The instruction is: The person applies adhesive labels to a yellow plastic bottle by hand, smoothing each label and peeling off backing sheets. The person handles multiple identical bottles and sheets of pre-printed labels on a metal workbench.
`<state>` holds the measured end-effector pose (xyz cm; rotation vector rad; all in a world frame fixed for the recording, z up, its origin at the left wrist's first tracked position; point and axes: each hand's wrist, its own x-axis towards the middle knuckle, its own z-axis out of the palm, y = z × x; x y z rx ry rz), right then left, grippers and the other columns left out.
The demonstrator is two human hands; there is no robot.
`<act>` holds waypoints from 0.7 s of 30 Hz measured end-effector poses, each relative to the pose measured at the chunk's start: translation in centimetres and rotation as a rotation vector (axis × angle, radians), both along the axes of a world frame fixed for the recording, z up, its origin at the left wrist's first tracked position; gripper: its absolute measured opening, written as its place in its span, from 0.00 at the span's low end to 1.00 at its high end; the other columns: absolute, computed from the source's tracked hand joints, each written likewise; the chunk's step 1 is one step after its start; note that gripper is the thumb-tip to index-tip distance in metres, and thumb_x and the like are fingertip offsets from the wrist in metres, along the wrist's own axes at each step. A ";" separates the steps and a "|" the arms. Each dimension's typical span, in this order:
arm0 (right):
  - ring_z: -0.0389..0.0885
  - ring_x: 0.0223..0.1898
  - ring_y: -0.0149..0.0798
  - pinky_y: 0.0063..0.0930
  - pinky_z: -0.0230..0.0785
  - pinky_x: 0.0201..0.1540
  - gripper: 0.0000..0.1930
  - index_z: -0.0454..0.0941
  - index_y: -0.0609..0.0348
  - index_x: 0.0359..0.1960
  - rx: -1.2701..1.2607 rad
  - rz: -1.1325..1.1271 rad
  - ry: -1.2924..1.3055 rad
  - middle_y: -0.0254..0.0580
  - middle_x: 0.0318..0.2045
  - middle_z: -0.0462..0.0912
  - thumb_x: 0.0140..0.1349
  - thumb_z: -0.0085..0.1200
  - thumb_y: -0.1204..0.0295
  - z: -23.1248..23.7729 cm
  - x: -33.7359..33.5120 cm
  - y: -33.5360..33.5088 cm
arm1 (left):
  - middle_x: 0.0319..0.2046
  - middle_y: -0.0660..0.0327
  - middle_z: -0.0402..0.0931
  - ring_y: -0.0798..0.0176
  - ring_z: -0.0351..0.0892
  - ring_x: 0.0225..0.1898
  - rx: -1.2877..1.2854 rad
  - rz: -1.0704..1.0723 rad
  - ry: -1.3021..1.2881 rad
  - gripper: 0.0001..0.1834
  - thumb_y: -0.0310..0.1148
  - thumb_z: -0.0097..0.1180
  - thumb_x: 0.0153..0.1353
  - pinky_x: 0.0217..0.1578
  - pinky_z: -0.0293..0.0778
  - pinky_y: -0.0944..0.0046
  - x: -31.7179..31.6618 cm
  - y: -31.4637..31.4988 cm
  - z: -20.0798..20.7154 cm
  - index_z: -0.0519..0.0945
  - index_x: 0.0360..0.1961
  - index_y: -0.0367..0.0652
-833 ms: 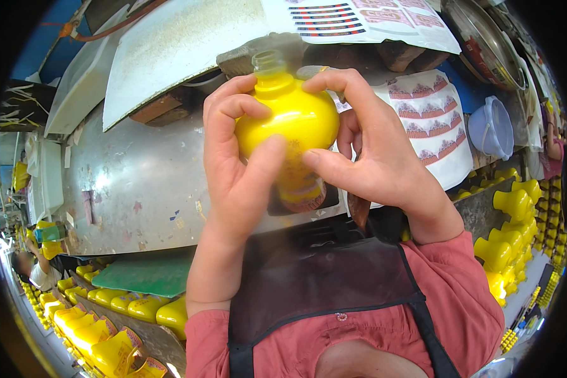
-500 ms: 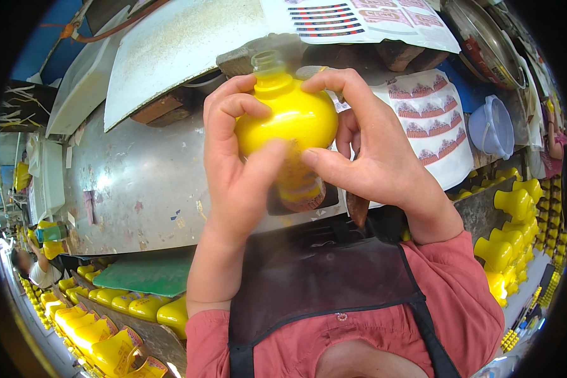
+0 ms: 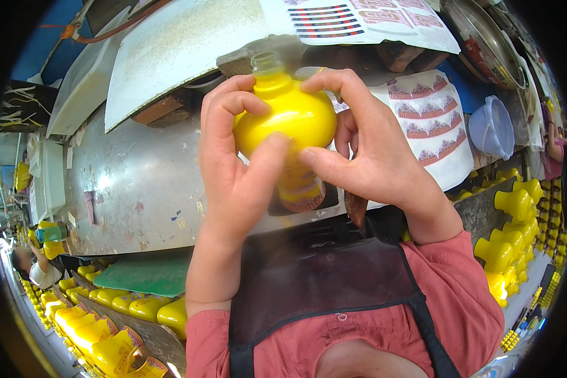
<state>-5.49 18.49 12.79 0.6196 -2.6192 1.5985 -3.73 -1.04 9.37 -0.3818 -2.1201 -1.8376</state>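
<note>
A glossy yellow glass bottle (image 3: 290, 123) with a round bulging body and a clear bare neck stands between my hands, over a dark patch on the metal table. A patterned band rings its lower part. My left hand (image 3: 233, 154) wraps the left side, fingers curled at the shoulder and thumb pressed on the front below the bulge. On the other side, my right hand (image 3: 372, 142) has its index finger on the shoulder and its thumb tip against the lower front. Below the right hand, a brown pointed piece (image 3: 356, 209) shows; its kind is unclear.
Printed decal sheets (image 3: 431, 120) lie to the right, beside a pale blue bucket (image 3: 491, 128). A white board (image 3: 176, 53) rests on bricks (image 3: 164, 108) over the metal table (image 3: 132, 183). Rows of yellow bottles (image 3: 510, 239) stand right and lower left. Another person (image 3: 41, 268) is far left.
My left thumb, blurred earlier, now shows sharply on the bottle's front. The bottle and my left hand have shifted very slightly left; both hands keep their hold.
</note>
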 end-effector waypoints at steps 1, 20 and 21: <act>0.73 0.19 0.23 0.19 0.64 0.22 0.22 0.70 0.60 0.53 -0.003 0.000 -0.001 0.37 0.26 0.78 0.63 0.60 0.63 0.0 0.0 0.0 | 0.59 0.48 0.69 0.52 0.70 0.60 0.015 -0.010 -0.003 0.18 0.29 0.60 0.54 0.64 0.64 0.55 0.0 0.0 0.0 0.74 0.47 0.41; 0.74 0.20 0.25 0.21 0.65 0.23 0.21 0.70 0.60 0.53 0.010 0.027 -0.038 0.39 0.26 0.78 0.65 0.58 0.61 0.7 -1.3 -0.1 | 0.59 0.48 0.70 0.49 0.71 0.59 -0.131 0.004 0.050 0.23 0.34 0.66 0.50 0.62 0.66 0.53 -0.3 -0.2 -0.2 0.74 0.47 0.42; 0.74 0.20 0.25 0.21 0.65 0.23 0.21 0.70 0.60 0.53 0.009 0.028 -0.040 0.39 0.26 0.78 0.66 0.58 0.61 0.7 -1.2 -0.1 | 0.59 0.48 0.70 0.50 0.71 0.59 -0.118 0.003 0.044 0.23 0.34 0.66 0.50 0.62 0.66 0.53 -0.3 -0.2 -0.3 0.74 0.47 0.42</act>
